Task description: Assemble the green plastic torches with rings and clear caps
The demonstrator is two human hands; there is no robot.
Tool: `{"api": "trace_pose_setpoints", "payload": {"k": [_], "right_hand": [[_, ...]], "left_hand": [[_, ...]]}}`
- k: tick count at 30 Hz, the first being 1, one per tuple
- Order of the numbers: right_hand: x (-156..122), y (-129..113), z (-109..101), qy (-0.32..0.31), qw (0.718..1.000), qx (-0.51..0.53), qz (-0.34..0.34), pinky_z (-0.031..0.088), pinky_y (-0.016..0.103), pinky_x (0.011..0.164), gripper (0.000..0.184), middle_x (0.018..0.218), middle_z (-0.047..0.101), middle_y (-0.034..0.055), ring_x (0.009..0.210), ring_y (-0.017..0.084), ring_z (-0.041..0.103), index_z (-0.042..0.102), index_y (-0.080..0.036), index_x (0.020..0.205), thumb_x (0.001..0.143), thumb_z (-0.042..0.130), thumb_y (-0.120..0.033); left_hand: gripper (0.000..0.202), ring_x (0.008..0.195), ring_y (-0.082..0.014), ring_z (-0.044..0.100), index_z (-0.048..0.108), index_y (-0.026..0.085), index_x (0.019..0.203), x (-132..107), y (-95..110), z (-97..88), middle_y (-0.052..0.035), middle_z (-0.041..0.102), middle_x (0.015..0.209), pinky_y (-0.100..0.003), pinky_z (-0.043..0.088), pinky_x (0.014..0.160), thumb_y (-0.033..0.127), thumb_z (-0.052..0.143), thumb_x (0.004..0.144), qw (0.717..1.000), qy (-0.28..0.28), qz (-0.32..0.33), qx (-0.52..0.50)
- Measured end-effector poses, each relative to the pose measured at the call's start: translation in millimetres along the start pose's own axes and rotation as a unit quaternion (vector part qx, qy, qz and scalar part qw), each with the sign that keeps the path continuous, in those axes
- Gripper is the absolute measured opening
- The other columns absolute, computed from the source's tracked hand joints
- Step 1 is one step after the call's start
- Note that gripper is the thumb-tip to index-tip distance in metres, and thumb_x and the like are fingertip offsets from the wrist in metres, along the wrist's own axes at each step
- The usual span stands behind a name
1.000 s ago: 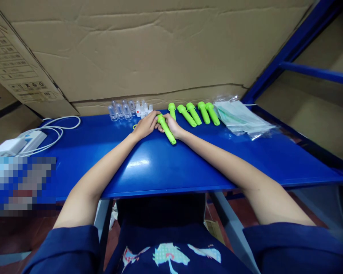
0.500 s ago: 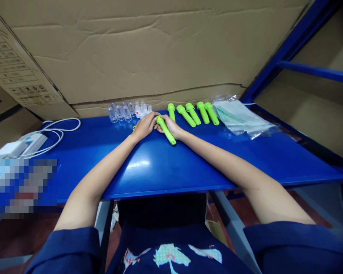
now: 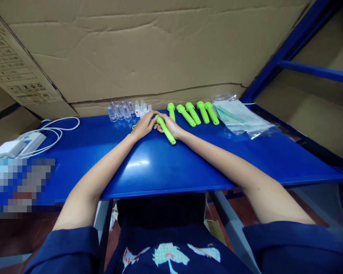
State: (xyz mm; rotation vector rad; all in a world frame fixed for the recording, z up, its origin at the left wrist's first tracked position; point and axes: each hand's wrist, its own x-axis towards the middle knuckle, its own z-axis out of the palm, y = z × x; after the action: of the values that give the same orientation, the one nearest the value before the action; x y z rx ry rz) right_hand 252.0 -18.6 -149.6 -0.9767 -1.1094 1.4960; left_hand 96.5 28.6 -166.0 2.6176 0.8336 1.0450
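Note:
Both my hands meet at the middle of the blue table around a lime-green flashlight-shaped piece (image 3: 167, 132). Its narrow end points down towards me and to the right. My right hand (image 3: 171, 126) is closed round its side, thumb along the upper part. At its wider head, my left hand (image 3: 143, 126) has its fingers closed, covering much of that end. A bit of yellow-green (image 3: 133, 127) peeks out beside my left hand; its shape is mostly hidden. Just behind my left hand stand small white pieces (image 3: 143, 109), one with a red dot.
Clear plastic domed caps (image 3: 119, 111) stand at the back left of the blue table (image 3: 148, 171). Several more green flashlight-shaped pieces (image 3: 190, 113) lie in a row behind right. Bagged face masks (image 3: 241, 116) lie further right. White cables and a power strip (image 3: 34, 142) sit left; cardboard (image 3: 160, 49) rises behind.
My hands and the green piece hold nearly the same position. The view has shifted very slightly.

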Motion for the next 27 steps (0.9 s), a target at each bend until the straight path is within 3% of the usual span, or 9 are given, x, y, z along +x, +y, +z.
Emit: {"api": "trace_pose_setpoints", "payload": {"k": [4, 18, 27], "right_hand": [[-1, 0, 0, 0.006, 1.0, -0.018, -0.013, 0.035, 0.015, 0.039, 0.027, 0.055, 0.061, -0.0004, 0.039, 0.008, 0.049, 0.053, -0.018, 0.086, 0.108, 0.04, -0.028], [0, 0, 1, 0.009, 1.0, -0.021, -0.014, 0.037, 0.017, 0.04, 0.027, 0.054, 0.058, -0.0015, 0.039, 0.009, 0.049, 0.052, -0.019, 0.082, 0.104, 0.038, -0.022], [0, 2, 1, 0.011, 0.999, -0.028, -0.033, 0.039, 0.017, 0.041, 0.03, 0.054, 0.06, -0.001, 0.04, 0.009, 0.051, 0.054, -0.018, 0.086, 0.108, 0.037, -0.029]], "left_hand": [[0.038, 0.121, -0.0239, 0.065, 0.047, 0.018, 0.133, -1, -1, 2.1, -0.0173, 0.065, 0.131, -0.039, 0.052, 0.102, 0.042, 0.037, 0.106, 0.999, 0.008, -0.034, -0.015], [0.055, 0.12, -0.0253, 0.065, 0.048, 0.019, 0.135, -3, 5, 1.0, -0.0162, 0.065, 0.131, -0.041, 0.051, 0.102, 0.06, 0.027, 0.104, 0.999, 0.01, -0.042, -0.008], [0.055, 0.118, -0.023, 0.065, 0.051, 0.016, 0.131, -4, 17, -5.8, -0.0158, 0.066, 0.126, -0.038, 0.051, 0.102, 0.057, 0.024, 0.106, 0.998, 0.032, -0.038, 0.03]]}}
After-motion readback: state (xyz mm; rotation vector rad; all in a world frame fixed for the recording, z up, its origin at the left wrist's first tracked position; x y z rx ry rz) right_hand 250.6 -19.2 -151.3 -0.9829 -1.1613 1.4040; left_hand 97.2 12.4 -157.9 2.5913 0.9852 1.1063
